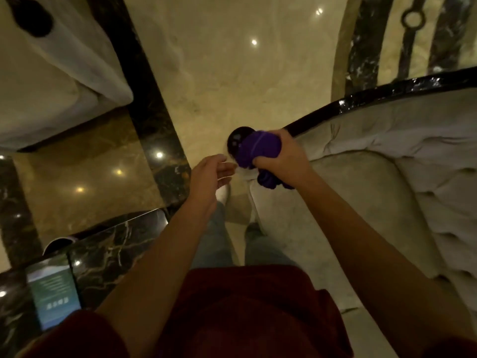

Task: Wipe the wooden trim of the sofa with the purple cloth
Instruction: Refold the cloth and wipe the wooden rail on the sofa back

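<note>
While bunching the purple cloth in the right hand over the rounded end of the sofa's dark wooden trim, risking slipping off the glossy knob; keeping the left hand loose-fingered, holding nothing, just beside.

Place: hotel lobby or lounge, likely.
Floor: polished marble floor with dark inlay bands.
Seating: tufted sofa, glossy dark trim.
Bench: dark marble bench.
</note>
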`<state>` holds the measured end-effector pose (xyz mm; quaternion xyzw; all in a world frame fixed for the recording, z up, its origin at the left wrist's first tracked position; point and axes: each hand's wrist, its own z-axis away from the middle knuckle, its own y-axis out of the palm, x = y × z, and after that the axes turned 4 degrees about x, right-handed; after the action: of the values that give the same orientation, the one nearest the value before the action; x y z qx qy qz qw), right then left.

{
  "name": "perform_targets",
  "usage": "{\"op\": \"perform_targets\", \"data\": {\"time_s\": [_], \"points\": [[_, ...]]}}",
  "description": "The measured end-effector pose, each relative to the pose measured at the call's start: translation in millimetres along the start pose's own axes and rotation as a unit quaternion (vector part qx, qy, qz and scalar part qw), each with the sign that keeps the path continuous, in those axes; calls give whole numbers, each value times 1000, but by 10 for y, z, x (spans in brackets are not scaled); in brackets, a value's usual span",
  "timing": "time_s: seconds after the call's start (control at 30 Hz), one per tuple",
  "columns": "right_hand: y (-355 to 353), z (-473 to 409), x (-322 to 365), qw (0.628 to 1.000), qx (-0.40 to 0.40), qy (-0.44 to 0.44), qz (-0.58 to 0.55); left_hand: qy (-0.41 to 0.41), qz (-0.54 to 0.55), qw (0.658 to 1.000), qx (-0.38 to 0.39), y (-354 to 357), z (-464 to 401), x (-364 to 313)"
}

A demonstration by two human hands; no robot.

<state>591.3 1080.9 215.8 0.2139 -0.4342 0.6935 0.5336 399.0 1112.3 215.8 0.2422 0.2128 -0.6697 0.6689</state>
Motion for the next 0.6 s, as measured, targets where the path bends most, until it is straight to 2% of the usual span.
{"op": "perform_targets", "data": {"time_s": [0.07,0.17,0.27,0.33,0.43,0.53,0.6], "points": [[-107,-120,-41,997,-74,-8,-15,-69,1,997,21,-57,-330,60],[-81,-352,26,989,-131,-60,-42,-160,-5,987,27,-171,-780,145],[230,-665,104,976,-186,-109,-7,-187,-20,982,23,-203,-1163,181],[554,-852,125,975,-193,-105,20,-223,-17,974,43,-219,-1327,152],[994,-994,15,975,-166,-75,128,-249,-37,963,93,-246,-1488,124],[1302,-1080,-183,937,-190,-76,283,-247,-94,960,94,-273,-1664,111],[1396,-1184,-295,919,-228,-78,313,-259,-151,949,103,-279,-1792,132]]}}
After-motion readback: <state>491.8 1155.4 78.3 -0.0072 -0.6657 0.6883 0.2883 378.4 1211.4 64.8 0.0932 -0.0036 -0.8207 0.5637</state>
